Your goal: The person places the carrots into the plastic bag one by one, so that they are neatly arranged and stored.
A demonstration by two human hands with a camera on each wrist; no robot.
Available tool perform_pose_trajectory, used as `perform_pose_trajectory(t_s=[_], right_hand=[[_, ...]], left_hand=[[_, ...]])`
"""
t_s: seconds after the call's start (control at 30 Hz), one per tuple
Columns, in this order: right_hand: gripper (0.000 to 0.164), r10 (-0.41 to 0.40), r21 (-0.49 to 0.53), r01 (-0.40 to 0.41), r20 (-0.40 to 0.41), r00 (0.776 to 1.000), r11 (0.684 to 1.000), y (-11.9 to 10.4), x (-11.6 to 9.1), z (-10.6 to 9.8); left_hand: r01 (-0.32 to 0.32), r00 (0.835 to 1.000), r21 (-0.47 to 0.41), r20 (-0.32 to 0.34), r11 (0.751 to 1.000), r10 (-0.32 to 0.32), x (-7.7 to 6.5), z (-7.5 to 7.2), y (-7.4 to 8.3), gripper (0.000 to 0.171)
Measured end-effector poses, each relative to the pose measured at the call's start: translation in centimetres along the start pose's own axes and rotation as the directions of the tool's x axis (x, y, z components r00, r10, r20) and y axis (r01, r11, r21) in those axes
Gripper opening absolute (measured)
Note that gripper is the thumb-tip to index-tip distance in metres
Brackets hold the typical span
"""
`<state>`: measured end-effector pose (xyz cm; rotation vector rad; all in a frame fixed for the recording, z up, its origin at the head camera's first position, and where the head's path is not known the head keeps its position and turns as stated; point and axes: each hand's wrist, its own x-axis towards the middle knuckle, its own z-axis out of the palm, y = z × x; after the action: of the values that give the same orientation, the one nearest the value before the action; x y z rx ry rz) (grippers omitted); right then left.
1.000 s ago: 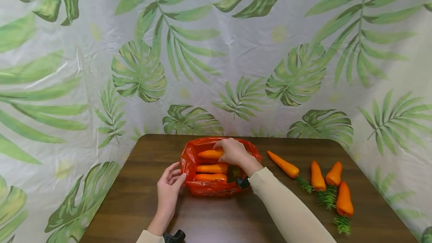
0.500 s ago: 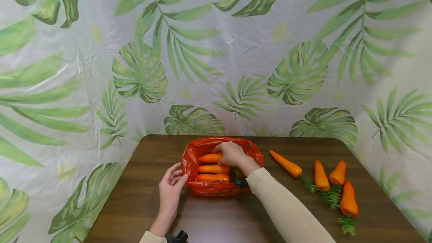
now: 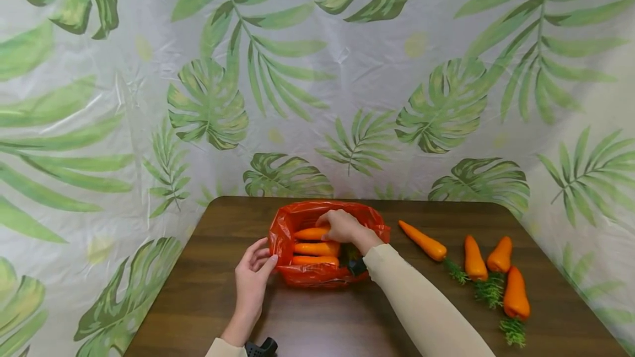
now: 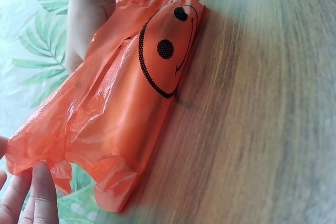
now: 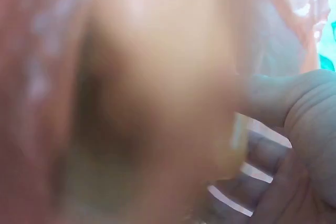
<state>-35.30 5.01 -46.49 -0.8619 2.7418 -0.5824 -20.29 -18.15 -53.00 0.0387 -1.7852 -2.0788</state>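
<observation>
A person's two bare hands meet at a thin red plastic bag (image 3: pixel 315 278), its mouth spread wide on a brown wood-grain tabletop (image 3: pixel 208 274). The left hand (image 3: pixel 251 279) has its grip closed on the bag's left edge, pinching the plastic between thumb and fingers. The right hand (image 3: pixel 343 226) is inside the bag, its grip curled over a smooth, tapered orange rear carrot (image 3: pixel 308 233), whose narrow end points left (the right wrist view is mostly a close-up blur). Just in front of it, within the bag, lie a second orange carrot (image 3: pixel 316 249) and a third orange carrot (image 3: pixel 314 260), side by side and pointing the same way. A black-outlined smiley face (image 4: pixel 165 49) marks the bag's outer wall. To the right, on the tabletop, a long orange carrot with green fronds (image 3: pixel 423 240) lies apart from a cluster of three orange carrots with feathery green tops (image 3: pixel 516 293). Cream sleeves (image 3: pixel 421 302) cover the forearms; behind hangs a pale sheet printed with green leaves (image 3: pixel 297 142).
</observation>
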Motion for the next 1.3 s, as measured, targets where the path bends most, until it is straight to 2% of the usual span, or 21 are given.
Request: perform_pose_trajectory(t_s=[0.23,0.5,1.03,1.3], right_hand=[[0.030,-0.018,-0.015,0.018,0.001,1.000,1.000,0.2,0.1,0.7],[0.030,0.010,-0.055,-0.011,-0.028,1.000,0.998,0.0,-0.1,0.7],[0.039,0.043,-0.039,-0.046,-0.076,0.996,0.998,-2.1,-2.0,-1.1],[0.035,0.049,-0.009,-0.051,-0.156,0.987,0.999,-3.1,-3.8,-2.6]], left_hand=[[0.019,1.000,-0.013,0.009,1.000,-0.018,0.0,0.0,0.1,0.045],[0.019,1.000,-0.025,0.022,1.000,-0.018,0.0,0.2,0.3,0.047],[0.029,1.000,-0.027,0.013,0.999,-0.028,-0.2,0.1,0.5,0.048],[0.011,1.000,-0.025,0.008,1.000,-0.011,-0.1,0.1,0.3,0.045]])
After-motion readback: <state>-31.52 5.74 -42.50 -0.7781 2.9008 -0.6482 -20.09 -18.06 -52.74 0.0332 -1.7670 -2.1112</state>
